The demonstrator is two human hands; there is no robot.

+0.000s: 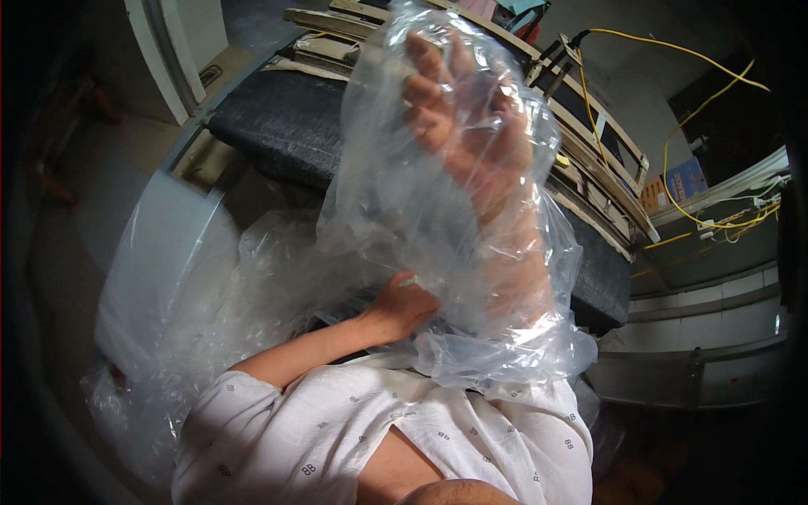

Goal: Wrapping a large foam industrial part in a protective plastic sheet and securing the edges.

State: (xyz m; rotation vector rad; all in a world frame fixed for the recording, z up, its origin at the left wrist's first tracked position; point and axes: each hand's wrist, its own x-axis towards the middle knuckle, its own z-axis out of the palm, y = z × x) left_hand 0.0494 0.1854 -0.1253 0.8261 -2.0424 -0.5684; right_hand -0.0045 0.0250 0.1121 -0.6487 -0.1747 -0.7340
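A large clear plastic bag [379, 181] covers my raised right hand [471, 126] and most of that forearm. Through the film the right fingers show apart and a little bent, with nothing visible in them. Around the forearm, close to my body, the bag's lower part is bunched up. My left hand [400, 307] is closed in front of my chest, its fingers pinching the bag's plastic at the lower left of the right forearm. To the left, more crumpled clear plastic [278, 261] hangs down in folds.
Ahead lies a long black padded surface [278, 118], with wooden slats [606, 194] along its far side. A yellow cable [665, 143] loops at the right, near a blue and orange box [686, 178]. A white door frame [160, 59] stands at the far left.
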